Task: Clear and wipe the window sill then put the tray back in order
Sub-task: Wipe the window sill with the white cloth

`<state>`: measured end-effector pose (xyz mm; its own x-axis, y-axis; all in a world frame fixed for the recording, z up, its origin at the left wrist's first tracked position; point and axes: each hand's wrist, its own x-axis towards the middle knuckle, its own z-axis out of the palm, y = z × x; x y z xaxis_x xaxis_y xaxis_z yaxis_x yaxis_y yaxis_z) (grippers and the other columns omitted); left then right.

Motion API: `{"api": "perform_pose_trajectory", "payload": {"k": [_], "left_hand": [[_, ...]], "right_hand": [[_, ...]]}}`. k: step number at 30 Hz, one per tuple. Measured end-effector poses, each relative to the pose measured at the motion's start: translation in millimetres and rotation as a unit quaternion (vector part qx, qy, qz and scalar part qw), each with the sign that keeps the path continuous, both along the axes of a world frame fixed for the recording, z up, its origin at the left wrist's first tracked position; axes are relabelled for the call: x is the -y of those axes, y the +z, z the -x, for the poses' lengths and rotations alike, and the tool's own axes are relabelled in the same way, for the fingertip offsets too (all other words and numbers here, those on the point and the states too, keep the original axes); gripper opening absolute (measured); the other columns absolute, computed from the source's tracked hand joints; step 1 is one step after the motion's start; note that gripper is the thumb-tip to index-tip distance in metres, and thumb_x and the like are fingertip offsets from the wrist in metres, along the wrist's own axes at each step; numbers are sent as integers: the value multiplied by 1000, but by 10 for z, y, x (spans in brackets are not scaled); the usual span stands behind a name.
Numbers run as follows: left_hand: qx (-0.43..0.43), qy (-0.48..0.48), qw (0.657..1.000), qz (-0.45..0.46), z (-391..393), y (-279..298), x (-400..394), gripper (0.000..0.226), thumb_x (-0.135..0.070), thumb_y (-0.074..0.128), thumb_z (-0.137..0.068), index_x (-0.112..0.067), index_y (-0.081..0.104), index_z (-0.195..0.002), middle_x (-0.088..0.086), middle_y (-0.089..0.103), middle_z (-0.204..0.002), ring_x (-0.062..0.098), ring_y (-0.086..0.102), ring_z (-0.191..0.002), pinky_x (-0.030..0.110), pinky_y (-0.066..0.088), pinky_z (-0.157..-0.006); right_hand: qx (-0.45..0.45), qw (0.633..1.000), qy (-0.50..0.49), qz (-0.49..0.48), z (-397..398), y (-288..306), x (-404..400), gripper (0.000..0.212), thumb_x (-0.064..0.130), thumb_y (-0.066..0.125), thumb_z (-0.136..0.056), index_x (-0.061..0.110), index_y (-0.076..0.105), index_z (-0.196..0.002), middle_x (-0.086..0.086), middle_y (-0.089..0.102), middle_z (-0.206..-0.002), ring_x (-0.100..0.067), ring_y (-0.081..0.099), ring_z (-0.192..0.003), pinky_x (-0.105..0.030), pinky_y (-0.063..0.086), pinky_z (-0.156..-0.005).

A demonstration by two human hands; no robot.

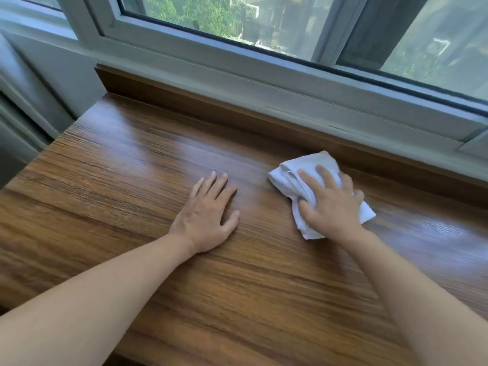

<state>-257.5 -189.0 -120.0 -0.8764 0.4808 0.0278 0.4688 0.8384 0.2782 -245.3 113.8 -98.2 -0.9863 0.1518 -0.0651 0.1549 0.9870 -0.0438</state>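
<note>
I am pressing my right hand (331, 204) down on a crumpled white cloth (293, 180), fingers spread over its top and the thumb tucked into its folds at the near left side — so the hand is gripping the cloth against the wood. The cloth is lying on the brown wooden window sill (126, 180), toward the right and close to the raised wooden lip (211, 101) that runs along the back under the white window frame (237, 64). My left hand (208, 215) is resting flat on the sill, fingers straight and relaxed, holding nothing — well apart from the cloth, to its left. Both my forearms are reaching in from the near edge. Light is glaring off the wood around the cloth.
</note>
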Motion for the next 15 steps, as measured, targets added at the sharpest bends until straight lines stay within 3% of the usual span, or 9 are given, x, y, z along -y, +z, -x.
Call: {"api": "perform_pose_trajectory", "payload": {"k": [3, 5, 6, 8, 11, 15], "left_hand": [[4, -10, 1000, 2, 10, 2, 18, 64, -55, 35, -101, -23, 34, -156, 5, 20, -171, 25, 6, -160, 44, 3, -130], [7, -10, 1000, 2, 17, 18, 36, 62, -54, 37, -102, -24, 34, -156, 5, 21, -170, 25, 7, -159, 44, 3, -130], [9, -5, 1000, 4, 14, 26, 41, 63, -55, 36, -101, -23, 35, -156, 5, 22, -170, 26, 8, -159, 43, 3, -130], [5, 9, 1000, 9, 8, 31, 43, 67, -56, 33, -98, -22, 37, -155, 6, 24, -170, 26, 10, -159, 43, 4, -130], [6, 14, 1000, 8, -2, 51, 22, 68, -56, 33, -97, -21, 38, -155, 6, 25, -170, 27, 10, -159, 42, 3, -130], [10, -3, 1000, 9, 6, 33, -9, 62, -53, 40, -102, -23, 34, -156, 6, 20, -171, 26, 8, -159, 41, 0, -129]], "right_hand": [[-27, 991, -134, 6, 40, -20, -13, 64, 63, 36, -82, 53, 34, -145, 9, 29, -162, -42, 26, -139, -63, 32, -102], [-18, 985, -172, 5, 28, -24, 344, 62, 61, 38, -87, 52, 29, -148, 5, 23, -164, -47, 21, -142, -64, 28, -104], [-9, 988, -152, 6, -23, -27, 530, 63, 61, 38, -88, 52, 27, -150, 3, 20, -166, -50, 18, -143, -65, 27, -105], [-20, 1000, -20, -3, -230, -78, 740, 68, 63, 38, -85, 51, 31, -151, 1, 24, -165, -51, 20, -144, -66, 29, -104], [-29, 994, 106, 7, -386, -68, 429, 75, 66, 37, -76, 51, 43, -149, 4, 36, -162, -46, 29, -143, -64, 38, -97], [-24, 999, -35, 26, -23, 5, -24, 70, 63, 37, -78, 53, 37, -147, 9, 32, -162, -44, 30, -138, -62, 33, -101]]}}
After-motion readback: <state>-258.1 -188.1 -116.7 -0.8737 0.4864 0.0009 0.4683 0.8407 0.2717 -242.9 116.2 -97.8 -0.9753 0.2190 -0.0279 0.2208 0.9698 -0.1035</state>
